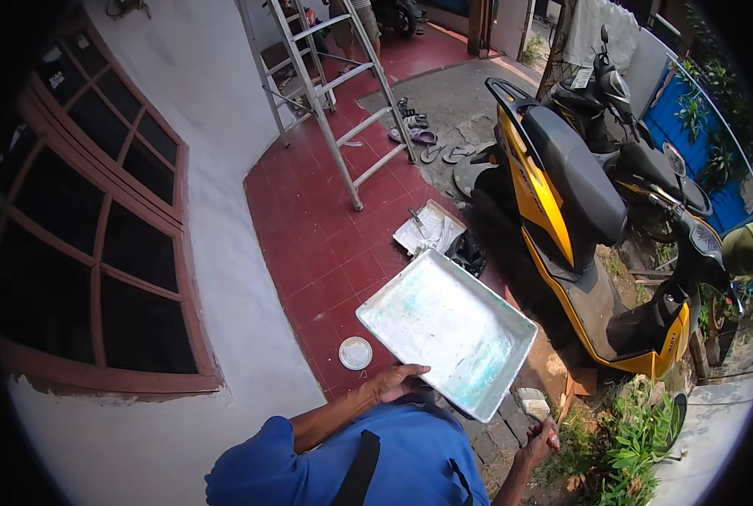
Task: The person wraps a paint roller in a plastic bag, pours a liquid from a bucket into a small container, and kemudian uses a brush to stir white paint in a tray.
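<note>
My left hand (396, 382) is closed on the near left rim of a large rectangular paint tray (444, 325), held in front of my body. The tray is white inside, with pale green smears. My right hand (537, 444), low and to the right of the tray, grips a paintbrush (533, 403) with a wide whitish head and a bit of red at its handle. Beyond the tray, a smaller white tray (431, 226) sits on the floor with a paint-covered tool in it, beside a black plastic bag (467, 253). A round white lid (355, 353) lies on the red tiles to the left.
An aluminium stepladder (342, 126) stands ahead on the red tiled floor. A yellow-black motor scooter (553, 194) and another motorbike are parked on the right. Footwear (423, 135) lies near the ladder. A white wall with a brown-framed window (98, 228) runs along the left. A person (361, 25) stands far back.
</note>
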The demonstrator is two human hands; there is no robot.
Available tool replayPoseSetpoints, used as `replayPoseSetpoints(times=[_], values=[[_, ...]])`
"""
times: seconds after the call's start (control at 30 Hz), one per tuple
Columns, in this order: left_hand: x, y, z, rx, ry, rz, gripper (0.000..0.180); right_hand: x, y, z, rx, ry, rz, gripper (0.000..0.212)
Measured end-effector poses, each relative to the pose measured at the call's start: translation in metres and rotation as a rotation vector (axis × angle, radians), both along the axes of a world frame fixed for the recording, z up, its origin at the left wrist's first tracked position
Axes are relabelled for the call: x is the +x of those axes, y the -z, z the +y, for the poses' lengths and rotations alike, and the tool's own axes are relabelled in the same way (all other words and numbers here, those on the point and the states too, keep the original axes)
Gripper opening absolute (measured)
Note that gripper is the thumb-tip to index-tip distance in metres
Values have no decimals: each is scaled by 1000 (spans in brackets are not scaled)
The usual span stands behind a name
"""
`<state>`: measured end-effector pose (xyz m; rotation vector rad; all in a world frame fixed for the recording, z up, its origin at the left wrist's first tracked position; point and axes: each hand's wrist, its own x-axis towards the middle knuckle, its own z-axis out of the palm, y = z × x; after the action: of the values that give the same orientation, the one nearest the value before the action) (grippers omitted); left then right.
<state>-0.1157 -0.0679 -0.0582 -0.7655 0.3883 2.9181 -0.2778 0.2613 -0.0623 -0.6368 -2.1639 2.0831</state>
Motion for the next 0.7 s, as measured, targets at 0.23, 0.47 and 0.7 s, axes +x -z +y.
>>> replayPoseSetpoints(times=[0.23,0.47,0.7], values=[[91,-34,-57,-166,-257,-135,54,26,24,-76,-229,-156,-153,20],[96,-25,-128,-232,-394,-205,43,20,17,-157,-209,-343,-153,19],[66,3,-252,-227,-357,-203,39,21,5,-257,-245,-442,-153,29]])
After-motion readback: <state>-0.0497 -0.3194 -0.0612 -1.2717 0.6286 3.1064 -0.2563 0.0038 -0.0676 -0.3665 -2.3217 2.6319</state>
